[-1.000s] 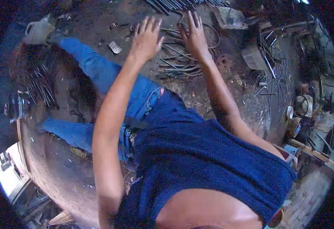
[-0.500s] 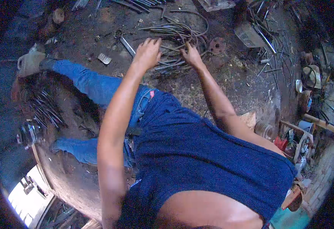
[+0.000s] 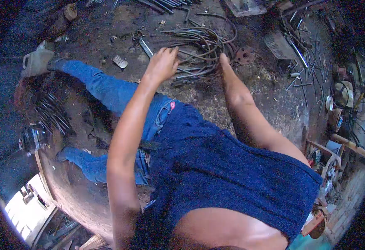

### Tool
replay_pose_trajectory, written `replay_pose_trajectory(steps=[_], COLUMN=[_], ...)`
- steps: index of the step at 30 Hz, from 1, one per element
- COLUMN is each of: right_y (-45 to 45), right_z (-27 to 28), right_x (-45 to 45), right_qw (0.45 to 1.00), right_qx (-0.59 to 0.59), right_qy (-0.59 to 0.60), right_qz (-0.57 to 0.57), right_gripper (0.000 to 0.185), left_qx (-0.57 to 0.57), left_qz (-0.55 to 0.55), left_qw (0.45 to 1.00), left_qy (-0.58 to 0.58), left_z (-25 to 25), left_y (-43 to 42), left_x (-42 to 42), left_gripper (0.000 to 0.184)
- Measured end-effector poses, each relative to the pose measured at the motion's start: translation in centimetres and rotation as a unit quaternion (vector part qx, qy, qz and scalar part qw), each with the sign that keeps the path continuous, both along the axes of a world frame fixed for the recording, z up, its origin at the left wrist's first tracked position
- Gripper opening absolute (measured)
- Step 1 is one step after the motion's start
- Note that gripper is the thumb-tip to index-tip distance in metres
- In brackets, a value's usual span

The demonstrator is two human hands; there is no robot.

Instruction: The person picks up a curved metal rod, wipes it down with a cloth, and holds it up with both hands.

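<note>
A tangled bundle of bent metal rods lies on the dark ground, with curved loops at its right side. My left hand is at the bundle's left side, its fingers curled round the rod ends. My right hand is low against the bundle's right side; its fingers are mostly hidden, so its grip cannot be made out. Just left of my left hand lies a flat metal bar. A round rusty disc with holes rests right of the loops.
More straight rods lie at the top. A ridged plate and scattered thin rods are at the right. My legs in jeans stretch left, near a plastic jug and another rod pile. Boxes and clutter fill the right edge.
Both hands have come down from spread and raised to the rod bundle. My left hand has curled its fingers; my right hand has moved to the loops' side, its fingers now largely hidden.
</note>
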State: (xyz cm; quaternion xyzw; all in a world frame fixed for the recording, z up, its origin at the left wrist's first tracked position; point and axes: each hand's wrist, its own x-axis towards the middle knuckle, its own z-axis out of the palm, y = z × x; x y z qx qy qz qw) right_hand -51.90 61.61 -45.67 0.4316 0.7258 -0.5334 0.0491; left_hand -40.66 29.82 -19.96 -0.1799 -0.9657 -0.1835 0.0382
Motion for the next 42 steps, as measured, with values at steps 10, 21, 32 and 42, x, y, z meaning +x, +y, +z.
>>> replay_pose_trajectory(steps=[10,21,32,42], right_y=[-2.0,-20.1,-38.8,-46.5], right_z=[3.6,35.8,49.1,49.8], right_x=[-8.5,-8.7,8.8,21.7], right_qw=[0.932,0.853,0.676,0.420], right_qx=[-0.263,0.010,-0.514,-0.646], right_qy=[0.248,0.401,0.370,0.229], right_qz=[0.031,0.335,0.376,0.595], right_gripper=[0.055,0.043,0.032,0.043], left_qx=[0.007,0.165,0.729,0.811], left_qz=[0.044,0.162,0.266,0.195], left_qw=[0.999,0.969,0.624,0.328], left_qy=[-0.025,0.082,-0.091,0.444], left_z=[1.2,7.0,12.0,14.9], left_y=[-3.1,-9.8,-21.2,-24.5], left_x=[-0.3,1.7,12.1,24.3], left_gripper=[0.053,0.050,0.074,0.028])
